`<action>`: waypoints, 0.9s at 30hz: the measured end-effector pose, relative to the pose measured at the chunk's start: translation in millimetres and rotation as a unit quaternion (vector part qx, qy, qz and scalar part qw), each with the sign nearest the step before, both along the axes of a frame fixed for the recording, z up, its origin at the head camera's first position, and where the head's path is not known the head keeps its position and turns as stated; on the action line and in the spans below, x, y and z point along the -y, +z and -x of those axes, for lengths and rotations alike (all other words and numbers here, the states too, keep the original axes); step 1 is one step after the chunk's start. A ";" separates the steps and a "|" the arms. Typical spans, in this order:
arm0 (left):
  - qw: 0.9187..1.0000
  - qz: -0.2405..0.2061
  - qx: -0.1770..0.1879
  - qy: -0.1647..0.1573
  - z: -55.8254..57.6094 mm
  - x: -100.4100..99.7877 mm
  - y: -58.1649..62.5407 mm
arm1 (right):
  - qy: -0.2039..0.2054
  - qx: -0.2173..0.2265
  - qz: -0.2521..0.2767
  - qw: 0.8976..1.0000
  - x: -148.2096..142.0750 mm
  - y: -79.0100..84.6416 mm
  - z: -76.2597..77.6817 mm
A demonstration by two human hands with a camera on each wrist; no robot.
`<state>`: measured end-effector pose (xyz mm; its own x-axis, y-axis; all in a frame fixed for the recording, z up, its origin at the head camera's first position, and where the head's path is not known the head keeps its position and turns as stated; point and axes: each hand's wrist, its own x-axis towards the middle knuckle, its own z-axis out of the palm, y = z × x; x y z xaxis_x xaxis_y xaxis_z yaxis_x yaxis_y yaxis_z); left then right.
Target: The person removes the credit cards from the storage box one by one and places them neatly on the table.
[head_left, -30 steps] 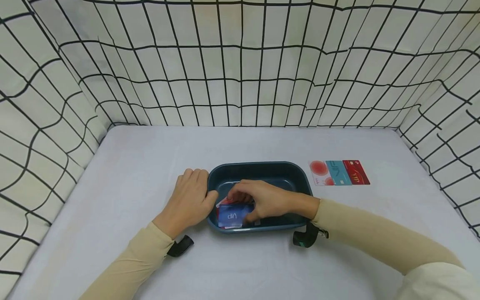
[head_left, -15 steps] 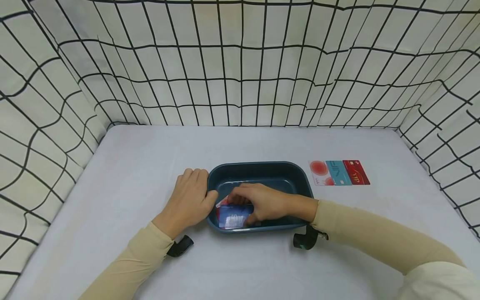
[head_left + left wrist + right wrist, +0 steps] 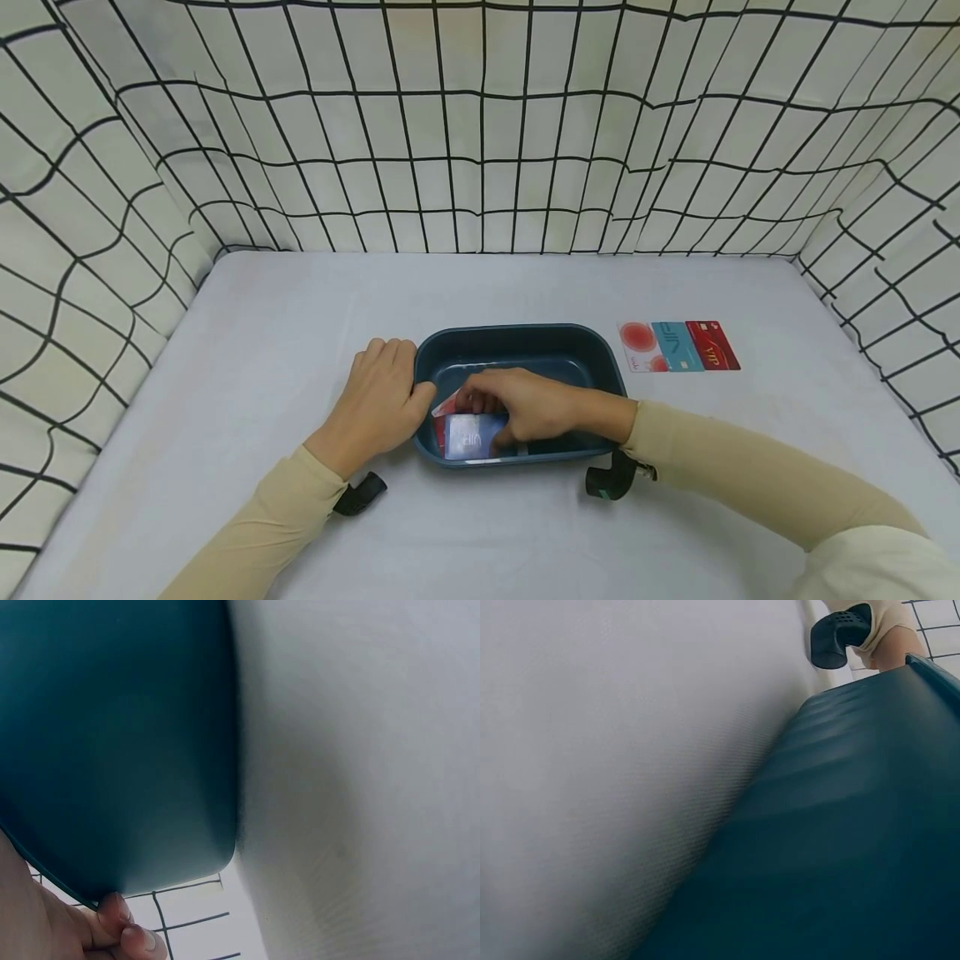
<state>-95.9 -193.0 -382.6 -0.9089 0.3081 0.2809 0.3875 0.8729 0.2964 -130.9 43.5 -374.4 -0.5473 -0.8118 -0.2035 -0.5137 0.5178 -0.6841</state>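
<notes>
**Right hand [image 3: 528, 406] pinches a glossy blue, rectangular plastic card [image 3: 467, 438] inside a deep, dark teal, round-cornered tray [image 3: 517, 327]**

The blue card lies to the left of the right hand's palm, towards the near left corner of the tray, with its long axis running roughly side to side, close to parallel with the near wall. The right hand is the nearer one: its wrist crosses the tray's right end, the thumb covers the card's right end and the fingers curl at its far edge, leaving only a narrow gap between them. Whether the card is clear of the tray floor cannot be told; the right wrist view shows the tray's outer wall, not those fingertips.

A red card [image 3: 439, 433] and a white-and-red card [image 3: 447, 406] peek out beside and beyond the blue card.

The left hand [image 3: 381, 396] grips the tray's left rim, thumb over the edge and fingertips curled at the outside.

On the white cloth-covered table [image 3: 480, 542], right of the tray, a white card with red circles [image 3: 638, 337], a teal card [image 3: 677, 346] and a red VIP card [image 3: 716, 344] lie in a row.
</notes>
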 end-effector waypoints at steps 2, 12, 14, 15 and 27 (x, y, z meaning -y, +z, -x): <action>1.000 0.000 0.000 0.000 0.1 -0.1 -0.1 | 0.001 -0.002 -0.002 1.000 -0.4 0.3 0.3; 1.000 0.000 -0.001 0.001 0.4 -0.5 -0.7 | 0.008 -0.006 0.000 1.000 -1.3 3.0 1.2; 1.000 0.001 0.000 0.001 0.2 -0.4 -0.6 | 0.008 -0.004 0.000 1.000 -1.7 3.7 1.5; 1.000 0.002 0.000 0.001 0.1 -0.4 -0.6 | 0.007 -0.003 0.001 1.000 -2.1 4.1 1.7; 1.000 -0.001 -0.002 -0.001 -0.1 -0.2 -0.3 | 0.007 0.003 0.013 1.000 -6.2 5.1 5.2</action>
